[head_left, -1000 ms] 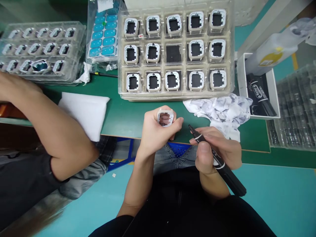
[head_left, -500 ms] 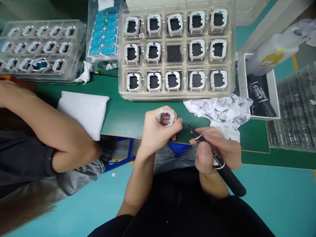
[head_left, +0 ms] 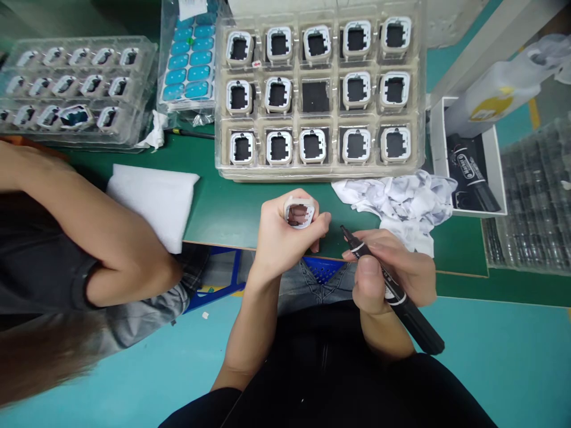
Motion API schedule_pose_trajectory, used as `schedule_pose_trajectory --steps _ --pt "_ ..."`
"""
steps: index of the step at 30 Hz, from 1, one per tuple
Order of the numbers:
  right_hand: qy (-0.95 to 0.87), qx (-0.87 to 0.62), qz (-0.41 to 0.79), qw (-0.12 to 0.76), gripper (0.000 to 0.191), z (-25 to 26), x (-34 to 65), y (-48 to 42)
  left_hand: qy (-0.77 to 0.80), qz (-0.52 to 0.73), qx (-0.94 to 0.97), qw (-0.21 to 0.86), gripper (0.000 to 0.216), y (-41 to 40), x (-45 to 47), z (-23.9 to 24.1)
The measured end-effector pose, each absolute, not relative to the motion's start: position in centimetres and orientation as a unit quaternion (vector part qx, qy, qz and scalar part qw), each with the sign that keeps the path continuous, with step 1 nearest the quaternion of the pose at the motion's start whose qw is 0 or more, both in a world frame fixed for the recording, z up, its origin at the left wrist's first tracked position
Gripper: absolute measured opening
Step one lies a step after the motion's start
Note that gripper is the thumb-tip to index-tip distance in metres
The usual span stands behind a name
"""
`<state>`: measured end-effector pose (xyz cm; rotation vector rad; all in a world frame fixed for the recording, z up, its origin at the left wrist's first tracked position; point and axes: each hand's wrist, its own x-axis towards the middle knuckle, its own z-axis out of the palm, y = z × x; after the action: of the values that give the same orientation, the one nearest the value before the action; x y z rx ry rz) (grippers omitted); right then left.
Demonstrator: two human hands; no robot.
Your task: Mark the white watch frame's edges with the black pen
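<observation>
Green tabletop (head_left: 223,208) carries a tray (head_left: 319,172) of white frames, with crumpled paper (head_left: 397,202) near its right corner. Head view: the left hand (head_left: 285,238) pinches a frame (head_left: 299,214) between thumb and fingertips (head_left: 322,221), opening upward. The right hand (head_left: 392,273) grips a marker (head_left: 388,288), tip just beside the frame, apart.

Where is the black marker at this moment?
In the head view the black marker sits right of centre, gripped in the right hand, tip pointing up-left toward the white frame held in the left hand, just below the crumpled white cloth.
</observation>
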<state>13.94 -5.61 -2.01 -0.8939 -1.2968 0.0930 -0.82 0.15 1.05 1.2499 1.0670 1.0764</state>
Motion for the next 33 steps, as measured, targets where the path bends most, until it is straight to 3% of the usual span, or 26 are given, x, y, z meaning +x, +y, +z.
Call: schedule_pose_trajectory --steps 14,23,29,33 --pt "-0.590 -0.397 0.038 0.702 0.019 -2.1 14.1 -5.6 0.450 0.446 0.526 0.568 0.049 0.1 -0.8 0.9" --pt "-0.595 -0.384 0.067 0.703 0.036 -2.9 14.9 -6.3 0.429 0.437 0.502 0.611 0.034 0.3 -0.8 0.8" --pt "-0.605 -0.400 0.094 0.682 0.028 -3.5 15.9 -6.4 0.431 0.425 0.513 0.609 0.022 0.4 -0.8 0.5" --pt "-0.599 -0.420 0.095 0.675 0.014 -3.3 16.0 -6.5 0.446 0.428 0.532 0.578 0.029 0.5 -0.6 0.2"
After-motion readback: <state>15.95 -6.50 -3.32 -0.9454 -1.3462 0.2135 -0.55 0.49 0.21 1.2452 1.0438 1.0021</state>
